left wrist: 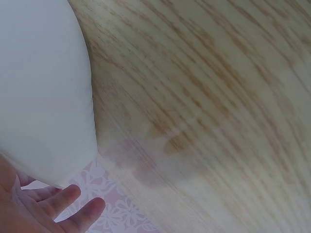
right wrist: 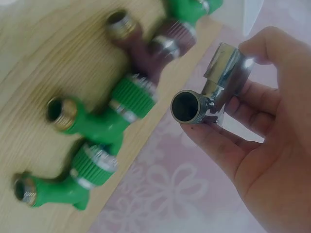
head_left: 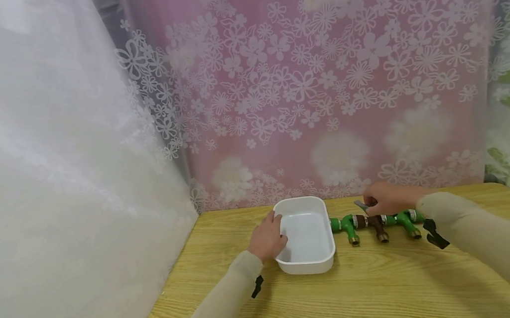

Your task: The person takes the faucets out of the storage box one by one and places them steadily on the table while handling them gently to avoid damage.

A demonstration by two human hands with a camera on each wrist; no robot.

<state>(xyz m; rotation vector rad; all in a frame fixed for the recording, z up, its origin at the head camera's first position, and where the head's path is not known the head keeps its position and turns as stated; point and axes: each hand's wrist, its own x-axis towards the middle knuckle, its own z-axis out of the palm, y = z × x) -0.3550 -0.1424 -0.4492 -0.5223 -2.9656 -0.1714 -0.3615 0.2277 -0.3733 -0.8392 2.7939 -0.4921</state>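
A white rectangular basin sits on the table, its inside showing bare. My left hand holds its left rim, with the thumb on the inner side; in the left wrist view the loosely bent fingers show by the rim's corner. Raised over a row of valves, my right hand grips a shiny chrome angle valve between thumb and fingers. The threaded mouth of that valve faces the wrist camera. Below lie green valves and a brown valve with brass threaded ends, lined up right of the basin.
The wood-grain table ends at the back against a pink flowered curtain. A whitish plastic sheet hangs along the left side. The row of valves stands close to the basin's right wall.
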